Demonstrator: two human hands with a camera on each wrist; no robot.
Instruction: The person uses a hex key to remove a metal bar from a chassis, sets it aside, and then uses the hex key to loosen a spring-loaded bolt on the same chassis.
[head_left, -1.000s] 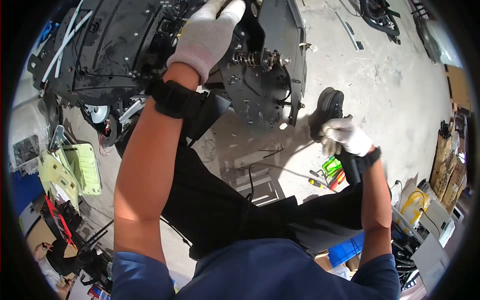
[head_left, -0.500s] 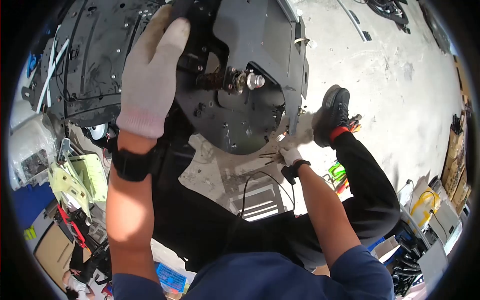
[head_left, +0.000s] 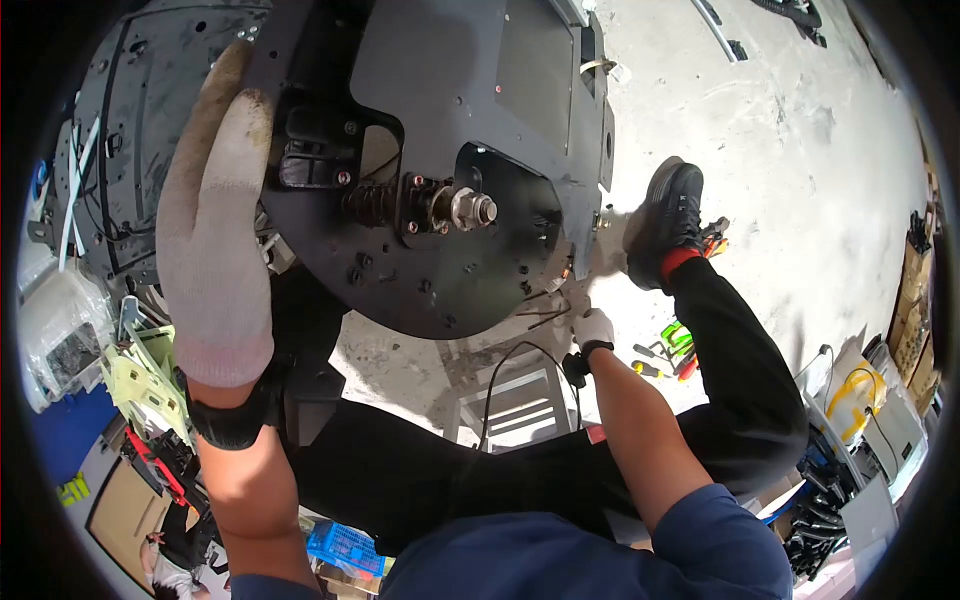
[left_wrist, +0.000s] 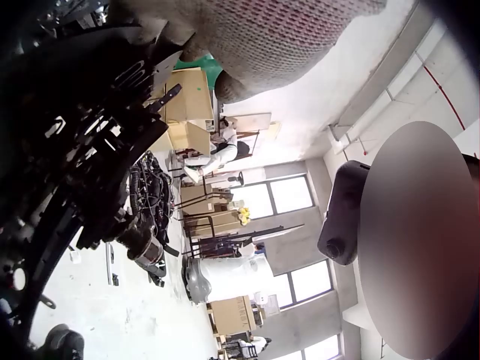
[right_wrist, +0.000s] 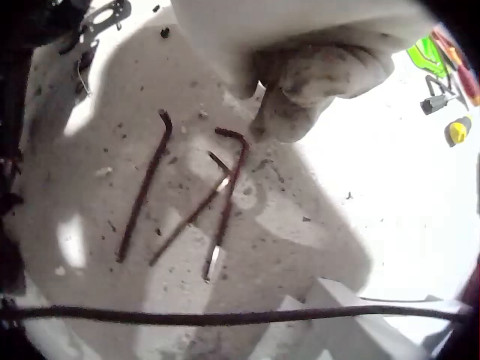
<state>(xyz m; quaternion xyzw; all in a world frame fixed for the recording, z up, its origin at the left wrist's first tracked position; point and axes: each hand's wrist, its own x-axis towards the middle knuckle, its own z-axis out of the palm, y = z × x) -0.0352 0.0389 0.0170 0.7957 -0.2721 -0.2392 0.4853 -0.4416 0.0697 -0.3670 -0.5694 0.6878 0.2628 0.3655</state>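
My gloved left hand [head_left: 215, 250] lies along the left edge of a large black machine panel [head_left: 430, 80], its fingers straight and pointing away from me. A thick bolt with a nut [head_left: 472, 210] and a dark spring [head_left: 370, 203] stick out from this panel. Low over the floor hovers my gloved right hand [head_left: 594, 327], with its fingers [right_wrist: 322, 79] loosely bent in the right wrist view. Just below those fingers lie three dark hex keys: a separate one [right_wrist: 142, 196] and a crossed pair, a thin key [right_wrist: 187, 221] and a thicker key [right_wrist: 234, 176].
A dark cable [right_wrist: 187, 318] loops past a pale slatted stool [head_left: 505, 405]. Red-handled [head_left: 688, 368] and yellow-handled [head_left: 646, 369] tools lie with a green holder [head_left: 678, 338] beside my leg. My black shoe [head_left: 672, 210] is planted right of the machine. Another person [left_wrist: 221, 154] sits farther off.
The machine panel has come closer and shifted left in the head view, my left hand along with it. My right hand has moved from beside the shoe to over the hex keys.
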